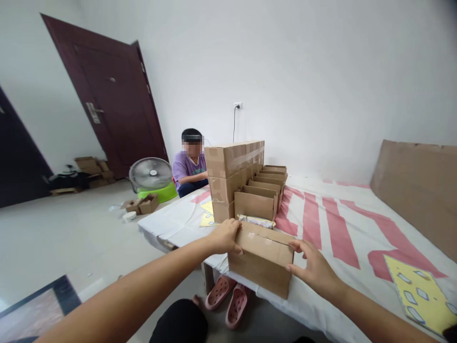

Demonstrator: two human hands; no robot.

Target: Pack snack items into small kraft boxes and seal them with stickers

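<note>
A closed cardboard box [262, 257] sits at the near edge of the covered table, between my two hands. My left hand [226, 237] grips its left end, fingers on the top and thumb on the near side. On the right end, my right hand [307, 262] holds the corner with thumb and fingertips, beside a narrow gap along the top flaps. Just behind the box lies a patterned packet [257, 221], partly hidden. Beyond it stands a row of open cardboard boxes [255, 204], their contents hidden from this angle.
A stack of taped boxes [223, 183] stands left of the open row. Someone in a purple shirt [182, 166] sits behind it, near a fan [152, 174]. A yellow patterned sheet [421, 290] lies at right, below a large cardboard panel [417, 186]. Pink clogs [236, 305] rest on the floor.
</note>
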